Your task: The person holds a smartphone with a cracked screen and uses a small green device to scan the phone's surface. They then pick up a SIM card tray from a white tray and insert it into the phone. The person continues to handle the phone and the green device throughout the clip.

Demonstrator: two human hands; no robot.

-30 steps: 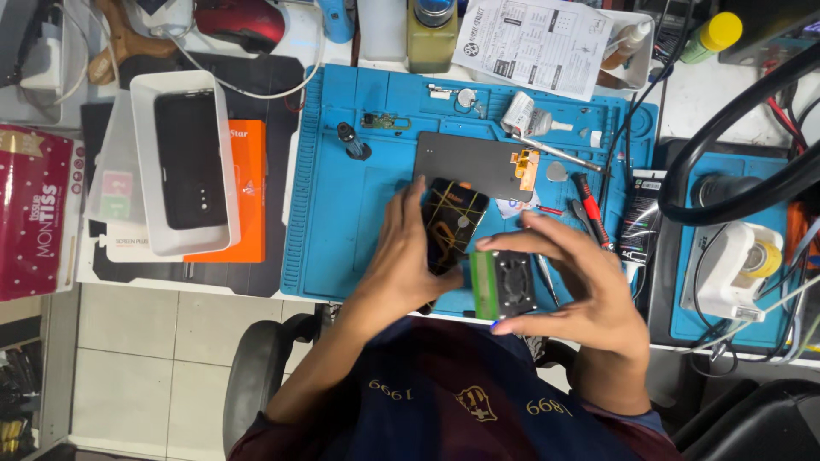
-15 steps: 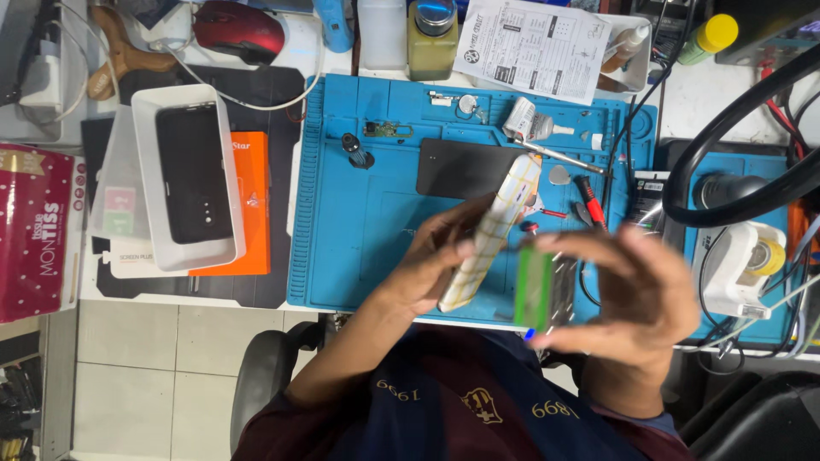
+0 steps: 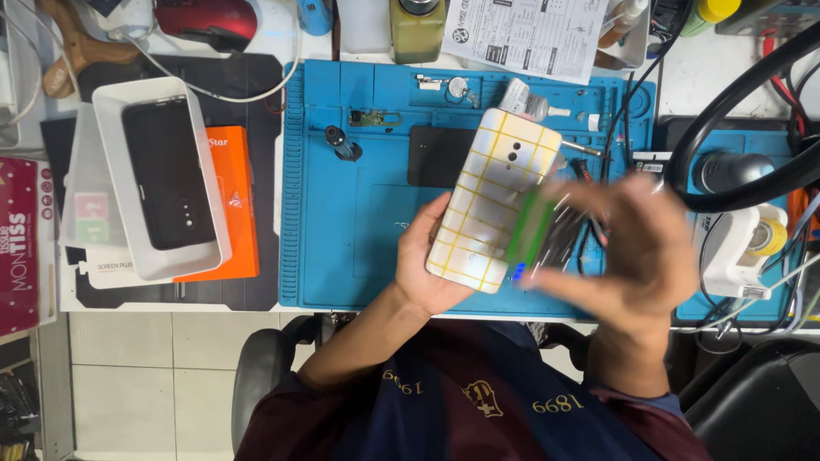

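Left grip (image 3: 431, 260) cups the phone (image 3: 494, 201); right grip (image 3: 636, 248) pinches a green part (image 3: 530, 226) at its 3 o'clock edge, not yet fitted.

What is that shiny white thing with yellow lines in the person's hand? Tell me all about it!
It looks like a phone back cover, a flat rounded rectangle, glossy whitish-silver, crossed by a grid of thin yellow lines. Two small dark holes sit near its upper end. It is tilted, held above the blue work mat. The left hand grips its lower edge, and the blurred right hand meets its right side with a green card-like piece.
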